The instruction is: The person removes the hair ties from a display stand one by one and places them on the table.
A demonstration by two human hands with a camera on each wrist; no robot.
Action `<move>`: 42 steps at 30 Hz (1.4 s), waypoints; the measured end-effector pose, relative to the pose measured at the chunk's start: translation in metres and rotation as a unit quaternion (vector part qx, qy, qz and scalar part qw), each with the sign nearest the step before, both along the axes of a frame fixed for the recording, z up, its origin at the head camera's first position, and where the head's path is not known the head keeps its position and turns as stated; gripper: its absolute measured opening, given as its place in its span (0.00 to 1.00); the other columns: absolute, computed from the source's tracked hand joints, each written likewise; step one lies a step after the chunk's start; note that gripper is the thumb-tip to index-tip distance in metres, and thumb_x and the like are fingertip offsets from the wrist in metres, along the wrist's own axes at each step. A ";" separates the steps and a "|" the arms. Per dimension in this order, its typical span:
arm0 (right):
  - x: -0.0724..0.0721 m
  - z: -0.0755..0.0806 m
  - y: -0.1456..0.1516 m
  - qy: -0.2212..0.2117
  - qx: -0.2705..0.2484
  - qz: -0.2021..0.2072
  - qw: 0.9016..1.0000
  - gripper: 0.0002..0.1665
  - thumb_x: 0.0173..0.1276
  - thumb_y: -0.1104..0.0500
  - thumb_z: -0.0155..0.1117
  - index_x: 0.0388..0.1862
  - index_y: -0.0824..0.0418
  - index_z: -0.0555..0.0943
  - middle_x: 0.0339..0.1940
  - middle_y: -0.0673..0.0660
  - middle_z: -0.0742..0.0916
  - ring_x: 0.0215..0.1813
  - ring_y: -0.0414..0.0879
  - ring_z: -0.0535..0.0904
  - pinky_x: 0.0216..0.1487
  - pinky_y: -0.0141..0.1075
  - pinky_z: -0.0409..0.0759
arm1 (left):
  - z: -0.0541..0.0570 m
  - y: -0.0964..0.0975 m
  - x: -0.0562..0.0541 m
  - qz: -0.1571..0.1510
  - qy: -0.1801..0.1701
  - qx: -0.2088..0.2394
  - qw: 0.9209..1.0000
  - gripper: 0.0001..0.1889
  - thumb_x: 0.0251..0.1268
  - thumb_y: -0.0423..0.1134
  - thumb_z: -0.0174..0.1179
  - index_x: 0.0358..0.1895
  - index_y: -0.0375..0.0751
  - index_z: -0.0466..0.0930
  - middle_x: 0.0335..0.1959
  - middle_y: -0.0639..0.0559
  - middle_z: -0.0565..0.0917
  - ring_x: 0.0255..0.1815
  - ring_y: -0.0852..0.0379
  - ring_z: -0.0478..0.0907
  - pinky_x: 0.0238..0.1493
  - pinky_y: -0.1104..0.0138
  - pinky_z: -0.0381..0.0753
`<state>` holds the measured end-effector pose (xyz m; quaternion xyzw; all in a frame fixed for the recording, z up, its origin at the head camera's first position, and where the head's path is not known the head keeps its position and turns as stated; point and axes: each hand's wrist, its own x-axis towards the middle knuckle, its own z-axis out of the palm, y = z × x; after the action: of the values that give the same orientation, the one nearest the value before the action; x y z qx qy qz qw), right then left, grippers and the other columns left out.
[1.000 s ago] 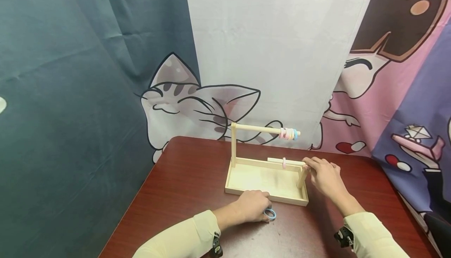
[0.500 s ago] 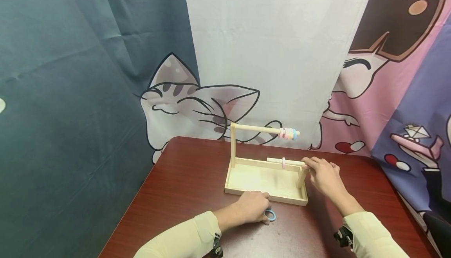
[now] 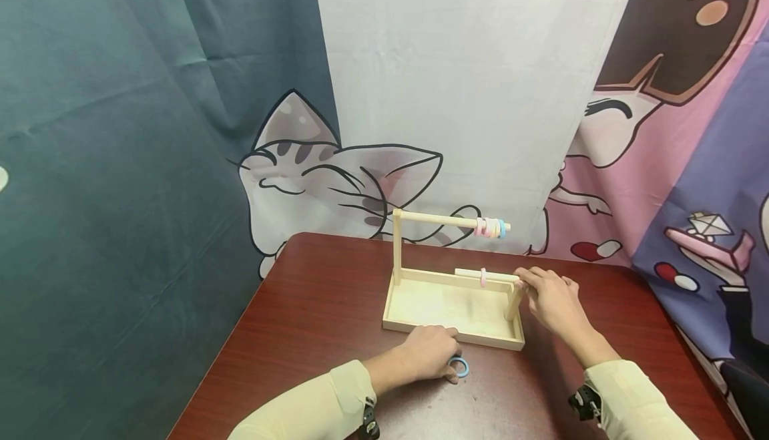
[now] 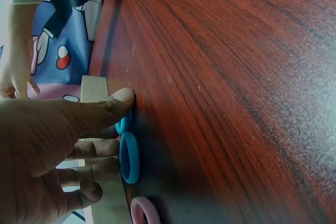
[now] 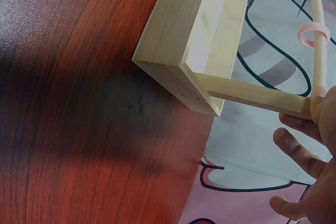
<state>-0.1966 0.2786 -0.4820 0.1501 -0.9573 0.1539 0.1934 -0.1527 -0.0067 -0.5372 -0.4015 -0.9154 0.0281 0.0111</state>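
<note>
My left hand (image 3: 429,352) is low in front of the wooden stand, its thumb and fingers pinching a blue ring (image 3: 460,366) close over the table. In the left wrist view, one blue ring (image 4: 124,123) shows between thumb and fingers. A second blue ring (image 4: 129,158) is at the fingertips, with a pink ring (image 4: 145,211) below it in the picture. My right hand (image 3: 554,301) grips the stand's short post (image 3: 515,302) at the top, where the lower rod (image 3: 501,278) joins it. A pink ring (image 5: 314,34) hangs on that rod.
The stand's tray (image 3: 450,302) rests on the dark red table (image 3: 312,300). A taller post (image 3: 398,246) carries an upper rod (image 3: 438,219), with several pink, cream and blue rings (image 3: 490,228) near its free end. Printed curtains (image 3: 468,93) hang behind the table.
</note>
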 end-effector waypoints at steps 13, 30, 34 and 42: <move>0.000 0.000 0.001 0.000 -0.002 0.000 1.000 0.13 0.78 0.63 0.69 0.59 0.58 0.89 0.47 0.60 0.93 0.53 0.66 0.88 0.59 0.81 0.73 | 0.004 -0.001 -0.001 -0.015 0.040 0.015 0.999 0.21 0.66 0.72 0.71 0.49 0.64 0.93 0.41 0.67 0.86 0.35 0.69 0.81 0.28 0.72 0.78; 0.001 -0.001 0.000 -0.013 -0.001 -0.003 1.000 0.15 0.80 0.62 0.68 0.61 0.60 0.89 0.51 0.62 0.93 0.54 0.66 0.87 0.60 0.81 0.72 | 0.031 -0.014 -0.023 0.048 0.032 0.116 0.992 0.20 0.76 0.67 0.67 0.55 0.61 0.93 0.48 0.64 0.89 0.46 0.63 0.87 0.36 0.69 0.85; 0.000 -0.001 0.001 -0.009 -0.002 -0.001 1.000 0.14 0.80 0.62 0.68 0.61 0.59 0.89 0.51 0.62 0.93 0.54 0.66 0.87 0.59 0.81 0.72 | 0.036 -0.015 -0.031 0.074 0.029 0.124 0.989 0.21 0.76 0.66 0.66 0.59 0.60 0.92 0.52 0.62 0.90 0.51 0.60 0.88 0.42 0.66 0.88; 0.000 -0.002 0.001 -0.010 -0.003 0.001 1.000 0.15 0.80 0.62 0.68 0.61 0.60 0.89 0.50 0.61 0.93 0.54 0.66 0.87 0.59 0.81 0.72 | 0.039 -0.020 -0.041 0.109 0.042 0.133 0.984 0.22 0.76 0.66 0.66 0.59 0.58 0.92 0.55 0.60 0.91 0.57 0.59 0.87 0.50 0.64 0.89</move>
<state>-0.1962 0.2796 -0.4841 0.1492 -0.9585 0.1585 0.1841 -0.1939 -0.0263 -0.4980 -0.2927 -0.9479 -0.0763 0.0995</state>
